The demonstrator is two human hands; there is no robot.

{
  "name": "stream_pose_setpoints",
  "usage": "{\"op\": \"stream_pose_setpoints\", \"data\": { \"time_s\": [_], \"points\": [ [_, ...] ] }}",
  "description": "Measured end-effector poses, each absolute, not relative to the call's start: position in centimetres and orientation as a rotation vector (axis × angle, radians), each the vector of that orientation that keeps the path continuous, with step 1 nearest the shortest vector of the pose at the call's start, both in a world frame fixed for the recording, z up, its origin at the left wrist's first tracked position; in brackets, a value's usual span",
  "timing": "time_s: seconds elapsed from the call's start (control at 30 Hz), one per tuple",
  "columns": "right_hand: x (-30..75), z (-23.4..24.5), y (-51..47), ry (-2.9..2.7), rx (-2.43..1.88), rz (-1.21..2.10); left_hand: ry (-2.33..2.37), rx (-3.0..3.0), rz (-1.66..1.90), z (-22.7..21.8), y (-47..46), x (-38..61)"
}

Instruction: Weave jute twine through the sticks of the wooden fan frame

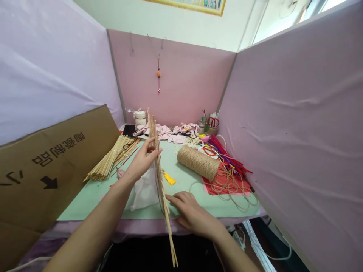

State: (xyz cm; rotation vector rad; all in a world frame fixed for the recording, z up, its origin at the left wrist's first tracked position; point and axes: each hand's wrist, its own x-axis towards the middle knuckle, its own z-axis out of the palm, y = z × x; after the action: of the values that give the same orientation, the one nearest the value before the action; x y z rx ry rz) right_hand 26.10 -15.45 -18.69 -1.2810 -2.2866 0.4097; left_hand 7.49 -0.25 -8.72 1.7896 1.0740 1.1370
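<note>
My left hand [145, 155] is closed around a long, narrow row of thin bamboo sticks [160, 185], which stands on edge and runs from the back of the table out past its front edge. My right hand [193, 211] lies low beside the near part of the sticks. Its fingers are stretched out, with the fingertips against or very near them. A dark cord hangs along the sticks' left side. Under them is a white translucent bag [146, 190], and a yellow tassel [169, 178] lies just to the right.
A thick bundle of sticks [109, 158] lies at left by a cardboard panel [68, 151]. A twine roll [198, 162] with loose loops rests on red sheets [210, 187] at right. Red-handled scissors [209, 151], a white jar [140, 118] and cloths [161, 132] are farther back.
</note>
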Motion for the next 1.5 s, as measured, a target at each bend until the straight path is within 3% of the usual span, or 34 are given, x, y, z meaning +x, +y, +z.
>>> {"op": "stream_pose_setpoints", "data": {
  "time_s": [0.17, 0.27, 0.37, 0.63, 0.8, 1.03, 1.27, 1.5],
  "points": [
    [35.2, -15.1, -16.0, -1.946, -1.439, 0.496, 1.088, 1.829, 1.184, -9.0, -0.3, 7.0],
    [39.8, -15.3, -13.2, -1.556, -1.650, 0.225, 1.114, 1.833, 1.218, -9.1, -0.4, 7.0],
    [41.8, -16.6, -10.5, -1.619, -1.717, 0.336, 1.142, 1.810, 1.220, -9.2, -0.5, 7.1],
    [41.1, -17.3, -7.8, -1.496, -1.639, 0.321, 1.133, 1.848, 1.234, -9.6, -0.3, 6.9],
    [39.8, -11.4, -3.3, -1.589, -1.723, 0.140, 1.089, 1.832, 1.226, -9.6, -0.3, 6.7],
    [38.1, -3.4, 6.6, -1.744, -1.841, 0.143, 1.095, 1.822, 1.225, -9.5, -0.1, 6.8],
    [34.4, -4.2, 14.4, -2.005, -1.991, -0.010, 1.075, 1.811, 1.240, -9.2, -0.3, 7.7],
    [35.3, -4.9, 13.0, -1.997, -2.071, -0.087, 1.078, 1.838, 1.310, -10.0, 0.1, 8.6]
  ]
}}
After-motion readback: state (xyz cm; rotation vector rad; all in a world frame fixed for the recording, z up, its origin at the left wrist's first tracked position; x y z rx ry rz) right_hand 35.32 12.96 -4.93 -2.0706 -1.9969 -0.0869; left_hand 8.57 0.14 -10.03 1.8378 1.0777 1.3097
